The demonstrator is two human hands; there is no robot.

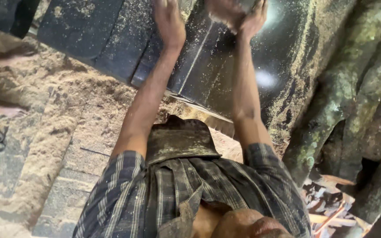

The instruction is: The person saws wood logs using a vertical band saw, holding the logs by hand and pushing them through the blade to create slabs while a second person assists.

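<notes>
Both arms reach forward over a large black panel (217,66) dusted with sawdust. The left hand (169,20) lies flat on the panel with fingers straight and apart, holding nothing. The right hand (239,15) is curled near the panel's upper edge, blurred, so I cannot tell whether its grip is clamped on anything. Sawdust (54,110) covers the ground on the left, and mossy logs (358,101) lie on the right.

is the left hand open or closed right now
Open: the left hand lies flat, fingers extended, on the dusty black surface. Its fingertips are cut off by the frame.
</notes>
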